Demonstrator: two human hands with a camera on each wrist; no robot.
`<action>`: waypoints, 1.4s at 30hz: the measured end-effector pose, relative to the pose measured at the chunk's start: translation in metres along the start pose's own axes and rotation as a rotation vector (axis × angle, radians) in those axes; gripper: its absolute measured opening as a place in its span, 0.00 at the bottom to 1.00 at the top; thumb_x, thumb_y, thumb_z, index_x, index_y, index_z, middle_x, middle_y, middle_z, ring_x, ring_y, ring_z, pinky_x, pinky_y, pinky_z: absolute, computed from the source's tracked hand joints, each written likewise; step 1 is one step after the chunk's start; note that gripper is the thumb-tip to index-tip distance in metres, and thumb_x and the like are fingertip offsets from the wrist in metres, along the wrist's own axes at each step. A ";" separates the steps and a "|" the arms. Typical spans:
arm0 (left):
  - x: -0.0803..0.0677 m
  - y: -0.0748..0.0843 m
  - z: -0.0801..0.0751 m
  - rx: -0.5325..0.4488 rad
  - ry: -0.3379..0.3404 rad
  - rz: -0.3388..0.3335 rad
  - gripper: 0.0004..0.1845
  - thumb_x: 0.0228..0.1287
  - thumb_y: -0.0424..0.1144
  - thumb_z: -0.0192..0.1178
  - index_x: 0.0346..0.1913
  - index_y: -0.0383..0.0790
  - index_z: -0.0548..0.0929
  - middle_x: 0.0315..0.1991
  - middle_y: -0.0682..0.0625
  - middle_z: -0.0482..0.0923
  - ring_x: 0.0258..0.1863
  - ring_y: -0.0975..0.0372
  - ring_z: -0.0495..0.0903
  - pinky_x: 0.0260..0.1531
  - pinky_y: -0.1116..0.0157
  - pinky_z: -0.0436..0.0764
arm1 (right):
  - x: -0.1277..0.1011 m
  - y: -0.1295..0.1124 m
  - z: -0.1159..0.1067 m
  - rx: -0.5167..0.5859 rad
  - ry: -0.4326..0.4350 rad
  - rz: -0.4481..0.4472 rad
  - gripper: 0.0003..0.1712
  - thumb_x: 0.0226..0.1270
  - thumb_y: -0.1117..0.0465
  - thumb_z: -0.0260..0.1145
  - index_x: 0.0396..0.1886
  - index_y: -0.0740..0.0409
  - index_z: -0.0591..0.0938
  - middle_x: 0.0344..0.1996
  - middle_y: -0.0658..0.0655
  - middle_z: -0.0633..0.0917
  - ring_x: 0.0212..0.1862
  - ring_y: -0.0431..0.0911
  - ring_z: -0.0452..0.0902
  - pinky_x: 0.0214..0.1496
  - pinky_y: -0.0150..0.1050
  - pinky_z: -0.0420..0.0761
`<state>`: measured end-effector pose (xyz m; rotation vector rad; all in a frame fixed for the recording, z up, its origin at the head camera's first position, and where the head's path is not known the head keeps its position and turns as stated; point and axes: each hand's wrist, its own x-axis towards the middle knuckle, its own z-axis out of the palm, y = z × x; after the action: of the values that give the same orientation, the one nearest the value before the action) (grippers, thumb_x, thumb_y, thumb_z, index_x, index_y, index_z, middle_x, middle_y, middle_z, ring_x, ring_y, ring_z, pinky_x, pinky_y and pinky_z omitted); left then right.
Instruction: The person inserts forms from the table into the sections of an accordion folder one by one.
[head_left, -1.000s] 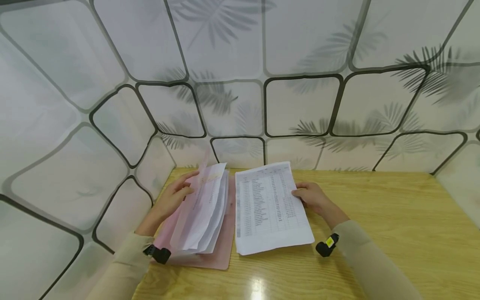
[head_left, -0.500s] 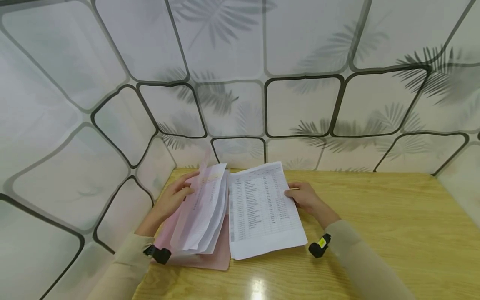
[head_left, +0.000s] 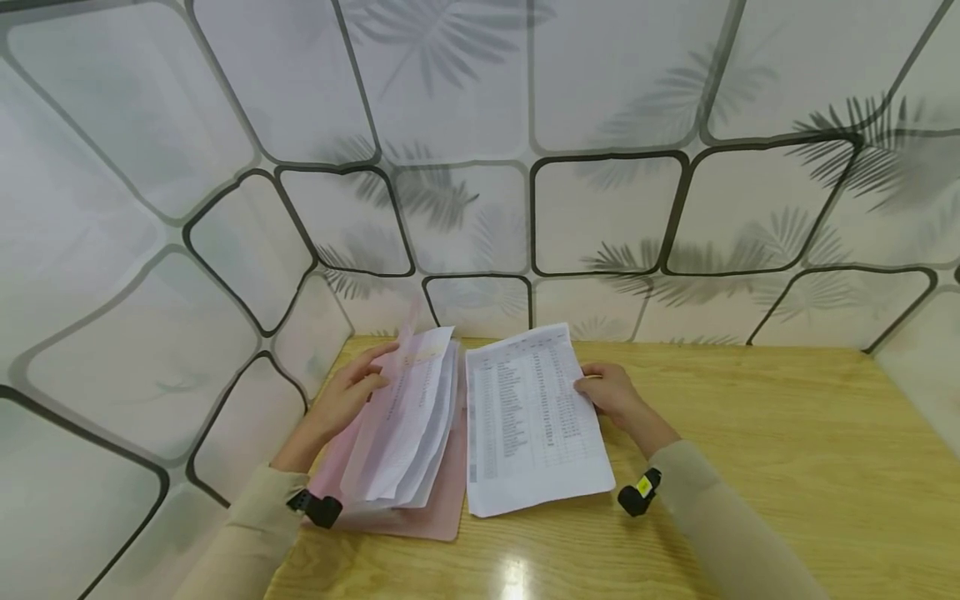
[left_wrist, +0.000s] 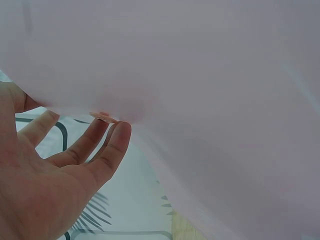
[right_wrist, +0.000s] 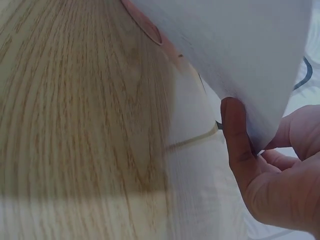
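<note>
A pink folder (head_left: 423, 510) lies open at the table's left. My left hand (head_left: 351, 393) holds its translucent pink cover (left_wrist: 210, 90) and several loose sheets (head_left: 411, 417) raised on edge, thumb in front and fingers (left_wrist: 95, 145) against the cover. Right of the folder, a thin stack of printed sheets (head_left: 528, 421) with a table of figures rests slanted on the wood, overlapping the folder's right edge. My right hand (head_left: 606, 392) pinches that stack's right edge; in the right wrist view one finger (right_wrist: 235, 132) presses the white paper (right_wrist: 240, 55) from below.
The wooden table (head_left: 750, 450) stretches bare to the right and front. Walls with a dark-outlined tile and palm-leaf pattern (head_left: 600, 208) close off the back, left and far right. Small black wrist cameras sit on both sleeves.
My right hand has drawn the printed sheets leftward against the folder, then eased them a touch back to the right. The left hand and the raised cover have not moved.
</note>
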<state>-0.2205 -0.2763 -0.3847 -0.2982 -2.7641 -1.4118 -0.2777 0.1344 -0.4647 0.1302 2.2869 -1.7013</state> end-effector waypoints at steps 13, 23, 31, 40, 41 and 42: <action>0.000 0.002 -0.001 0.006 -0.004 -0.004 0.28 0.77 0.33 0.53 0.77 0.43 0.73 0.59 0.34 0.81 0.45 0.54 0.76 0.41 0.65 0.74 | 0.000 -0.006 0.011 0.105 -0.054 -0.049 0.28 0.73 0.68 0.59 0.69 0.80 0.72 0.52 0.74 0.85 0.35 0.42 0.85 0.35 0.35 0.85; 0.000 0.002 -0.001 -0.006 -0.005 -0.004 0.28 0.77 0.33 0.53 0.77 0.43 0.72 0.59 0.34 0.81 0.46 0.53 0.77 0.42 0.65 0.74 | 0.003 -0.011 0.019 0.166 -0.063 -0.009 0.27 0.75 0.69 0.59 0.69 0.79 0.72 0.53 0.71 0.85 0.36 0.41 0.85 0.37 0.34 0.84; 0.001 0.002 0.000 -0.011 -0.006 0.008 0.28 0.76 0.33 0.53 0.77 0.42 0.73 0.63 0.34 0.79 0.48 0.53 0.77 0.42 0.65 0.74 | 0.003 -0.013 0.027 0.204 -0.043 0.021 0.26 0.76 0.69 0.59 0.68 0.78 0.72 0.51 0.70 0.86 0.36 0.43 0.85 0.35 0.34 0.85; -0.001 0.004 0.000 0.007 -0.006 0.007 0.28 0.77 0.33 0.52 0.77 0.43 0.72 0.69 0.36 0.75 0.51 0.50 0.77 0.44 0.63 0.74 | 0.001 -0.013 0.043 0.175 -0.080 0.012 0.27 0.75 0.68 0.60 0.70 0.78 0.71 0.53 0.73 0.86 0.38 0.45 0.87 0.36 0.37 0.86; -0.001 0.004 0.000 0.006 -0.005 0.005 0.28 0.77 0.33 0.52 0.77 0.43 0.72 0.69 0.36 0.75 0.51 0.49 0.77 0.44 0.63 0.74 | 0.000 -0.013 0.045 0.170 -0.082 0.015 0.27 0.75 0.68 0.60 0.70 0.78 0.71 0.54 0.73 0.85 0.39 0.46 0.86 0.37 0.37 0.87; -0.001 0.004 0.000 0.005 -0.005 0.006 0.28 0.77 0.33 0.52 0.77 0.43 0.72 0.69 0.36 0.75 0.51 0.49 0.77 0.44 0.63 0.74 | 0.000 -0.014 0.046 0.170 -0.081 0.018 0.27 0.75 0.68 0.60 0.70 0.77 0.72 0.55 0.73 0.85 0.40 0.46 0.86 0.38 0.37 0.87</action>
<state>-0.2190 -0.2745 -0.3814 -0.3101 -2.7674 -1.4049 -0.2731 0.0864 -0.4638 0.1148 2.0767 -1.8550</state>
